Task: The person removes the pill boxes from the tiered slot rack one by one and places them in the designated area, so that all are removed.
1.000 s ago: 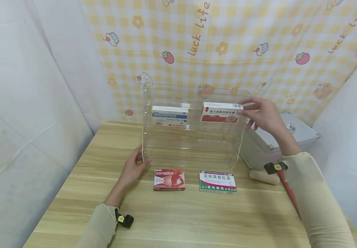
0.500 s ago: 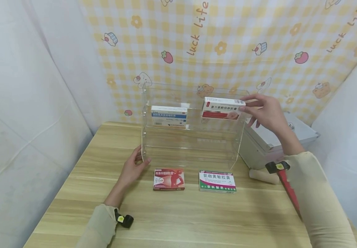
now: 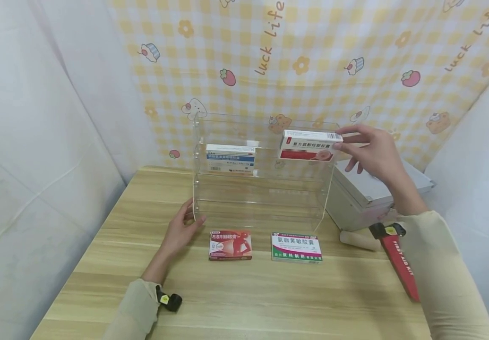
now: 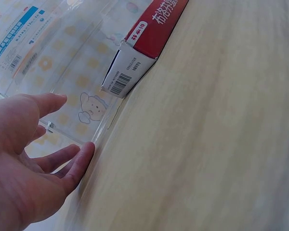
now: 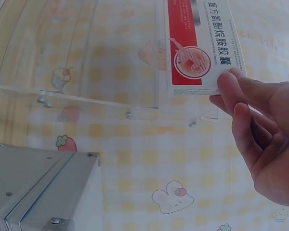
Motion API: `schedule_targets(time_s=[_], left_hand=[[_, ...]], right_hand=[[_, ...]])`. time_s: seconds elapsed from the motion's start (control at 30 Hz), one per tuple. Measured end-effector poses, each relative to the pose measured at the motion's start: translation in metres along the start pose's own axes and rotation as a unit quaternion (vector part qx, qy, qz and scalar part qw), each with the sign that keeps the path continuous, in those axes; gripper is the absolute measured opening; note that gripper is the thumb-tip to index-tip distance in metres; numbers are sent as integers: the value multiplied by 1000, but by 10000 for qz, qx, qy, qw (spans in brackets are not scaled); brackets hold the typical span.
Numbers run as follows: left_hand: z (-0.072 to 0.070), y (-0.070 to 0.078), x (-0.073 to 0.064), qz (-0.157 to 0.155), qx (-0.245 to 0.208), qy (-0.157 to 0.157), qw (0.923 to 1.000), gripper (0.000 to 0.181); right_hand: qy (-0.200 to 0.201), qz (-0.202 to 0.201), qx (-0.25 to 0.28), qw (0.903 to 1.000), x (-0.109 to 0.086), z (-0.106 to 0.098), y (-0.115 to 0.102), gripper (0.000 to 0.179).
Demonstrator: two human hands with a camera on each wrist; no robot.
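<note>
A clear acrylic tiered display rack stands on the table. My left hand grips its lower left side panel; in the left wrist view the thumb lies on one side of the panel's edge and the fingers on the other. At the rack's upper right, my right hand pinches the right end of a red and white medicine box between thumb and fingers. This box is slightly tilted, its printed front facing me. A blue and white medicine box sits on the upper left of the rack.
On the table before the rack lie a red medicine box and a white, green and magenta one. A silver case, a beige roll and a red first aid kit strip are at the right.
My right hand has lifted the red and white box up and slightly right from its spot on the rack. My left hand stays at the rack's side.
</note>
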State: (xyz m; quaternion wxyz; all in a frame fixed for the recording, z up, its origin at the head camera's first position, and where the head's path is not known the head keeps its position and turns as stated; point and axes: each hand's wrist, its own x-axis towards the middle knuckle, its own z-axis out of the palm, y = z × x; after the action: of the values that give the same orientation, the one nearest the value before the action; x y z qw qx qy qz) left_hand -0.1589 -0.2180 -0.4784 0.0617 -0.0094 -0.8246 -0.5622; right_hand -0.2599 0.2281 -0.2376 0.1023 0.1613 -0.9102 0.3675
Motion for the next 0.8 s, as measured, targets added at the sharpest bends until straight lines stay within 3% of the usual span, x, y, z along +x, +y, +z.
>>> schedule_targets(time_s=[0.37, 0.67, 0.8], left_hand=[[0, 0, 0, 13, -39, -24, 10000, 73], [-5, 33, -10, 28, -88, -92, 9999, 69], [-2, 20, -6, 59, -98, -62, 9999, 70]], right_hand=[[-120, -240, 98, 9996, -15, -6, 3, 40], [-458, -57, 150, 9988, -29, -9, 4, 37], [-609, 16, 96, 9981, -35, -8, 1, 33]])
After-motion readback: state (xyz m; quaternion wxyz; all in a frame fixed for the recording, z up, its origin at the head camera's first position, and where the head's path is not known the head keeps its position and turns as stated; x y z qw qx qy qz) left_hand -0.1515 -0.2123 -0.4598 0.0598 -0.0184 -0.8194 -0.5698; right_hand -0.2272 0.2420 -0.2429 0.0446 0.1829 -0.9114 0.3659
